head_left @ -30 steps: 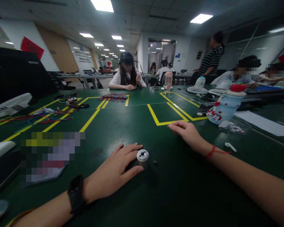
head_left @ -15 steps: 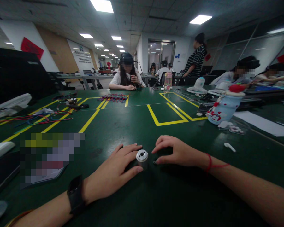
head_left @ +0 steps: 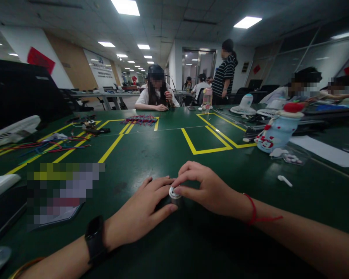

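Note:
A small silver motor [head_left: 175, 198] stands upright on the green table, its round end facing up. My left hand [head_left: 144, 209] lies on the table around its left side, with the thumb at the base and the index finger against the upper side. Over the top of the motor, my right hand [head_left: 196, 186] has thumb and index finger closed in a pinch at the centre of the end face. The fingertips cover part of that face and hide whatever small piece is between them.
Coloured wires [head_left: 58, 145] and a pile of red and blue leads [head_left: 142, 120] lie beyond on the left. A blue bottle [head_left: 279, 131] and a white earbud [head_left: 285, 180] are to the right. Across the table sits a person [head_left: 155, 91]; others are behind.
My right hand has moved left from beside the motor onto its top. The tiny dark ring by my right thumb no longer shows on the table. My left hand has stayed put.

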The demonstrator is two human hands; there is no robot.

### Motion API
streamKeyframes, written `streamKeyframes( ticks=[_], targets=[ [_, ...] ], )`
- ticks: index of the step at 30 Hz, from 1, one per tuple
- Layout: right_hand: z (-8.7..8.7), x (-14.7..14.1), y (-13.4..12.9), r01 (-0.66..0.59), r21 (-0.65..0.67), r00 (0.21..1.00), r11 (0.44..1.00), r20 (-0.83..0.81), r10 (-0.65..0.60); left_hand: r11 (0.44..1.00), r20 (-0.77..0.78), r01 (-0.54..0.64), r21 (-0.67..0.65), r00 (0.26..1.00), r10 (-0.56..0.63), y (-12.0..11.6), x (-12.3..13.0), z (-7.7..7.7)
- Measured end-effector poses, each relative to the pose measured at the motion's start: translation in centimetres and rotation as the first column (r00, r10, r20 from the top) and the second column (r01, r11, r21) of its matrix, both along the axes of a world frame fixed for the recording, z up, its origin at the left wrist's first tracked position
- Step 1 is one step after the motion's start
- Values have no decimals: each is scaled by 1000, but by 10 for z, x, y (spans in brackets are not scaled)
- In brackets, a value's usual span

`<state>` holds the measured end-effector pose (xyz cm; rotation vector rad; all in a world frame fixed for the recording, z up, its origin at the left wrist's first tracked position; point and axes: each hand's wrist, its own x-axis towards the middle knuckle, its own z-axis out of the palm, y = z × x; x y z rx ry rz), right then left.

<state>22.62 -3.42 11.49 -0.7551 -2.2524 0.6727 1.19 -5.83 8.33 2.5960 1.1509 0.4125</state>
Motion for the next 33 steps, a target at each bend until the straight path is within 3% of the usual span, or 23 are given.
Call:
streamKeyframes(
  ticks=[4,6,8,11,16,21,26,29,31,33],
  targets=[
    [-3,2,8,-12,-62,999,998,-53,9,1000,2,-2,0,1000,2,3,-4,-4],
    [-7,11,19,59,-128,988,990,-132,-76,1000,12,-13,-3,1000,13,3,-7,-6],
    [-14,25,34,200,-234,947,951,-205,-249,1000,19,-23,-12,1000,23,2,-8,-6],
    [-30,51,61,396,-352,844,848,-224,-487,999,16,-29,-30,999,30,1,-9,-8],
    [-52,74,85,480,-406,774,778,-221,-593,999,13,-33,-39,999,33,3,-8,-11],
    [-54,72,85,475,-402,794,783,-188,-578,999,6,-34,-41,999,34,4,-8,-11],
    [-41,60,70,443,-344,853,828,-122,-508,999,6,-31,-36,999,31,3,-8,-9],
    [-27,37,45,333,-272,928,903,-78,-365,999,16,-31,-24,999,31,3,-8,-6],
    [-18,19,27,185,-169,979,968,-54,-196,1000,23,-25,-10,999,25,3,-8,-5],
    [-11,4,13,65,-113,996,991,-53,-72,1000,25,-18,0,1000,18,3,-7,-4]
  ],
)
